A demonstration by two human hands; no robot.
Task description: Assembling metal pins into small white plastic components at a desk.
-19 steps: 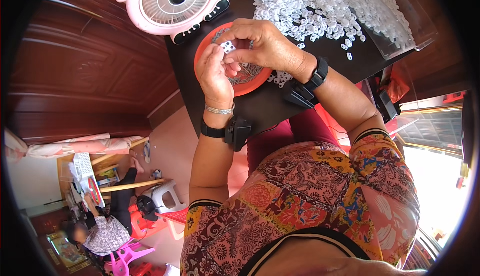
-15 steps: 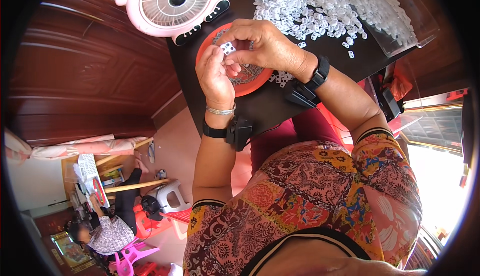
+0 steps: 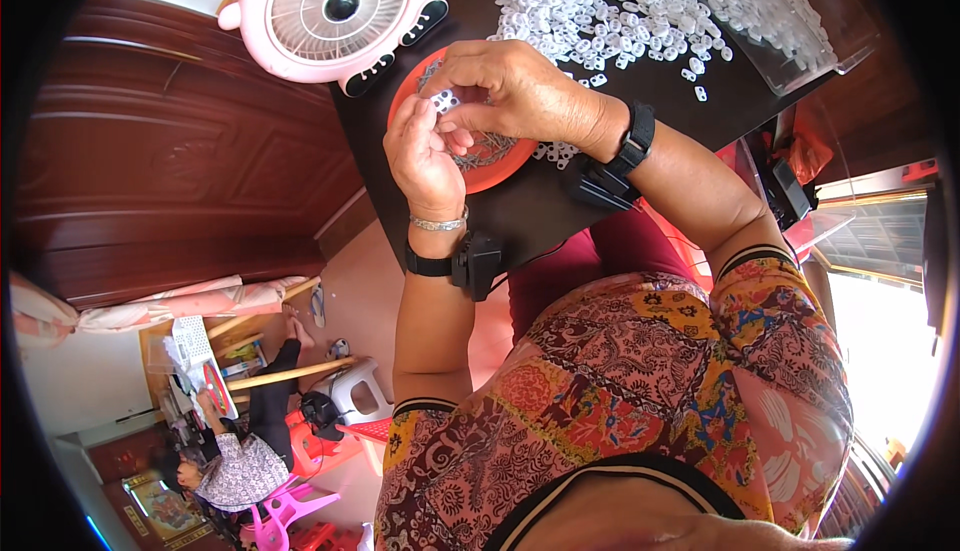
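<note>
Above the orange dish (image 3: 505, 166) at upper centre, the left hand (image 3: 425, 146) pinches a small white plastic piece (image 3: 443, 101) while the right hand (image 3: 515, 86) closes narrowly on it, keeping droppings over the dish; loose white pieces (image 3: 640, 1) lie beyond.

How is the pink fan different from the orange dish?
The pink fan is bigger and stands behind the hands; the orange dish is smaller and lies flat under them. The fan has a white grille with a dark hub and little ears; the dish holds small greyish bits. The left hand and right hand hide much of the dish, none of the fan. Both are round and rest on the black table.
</note>
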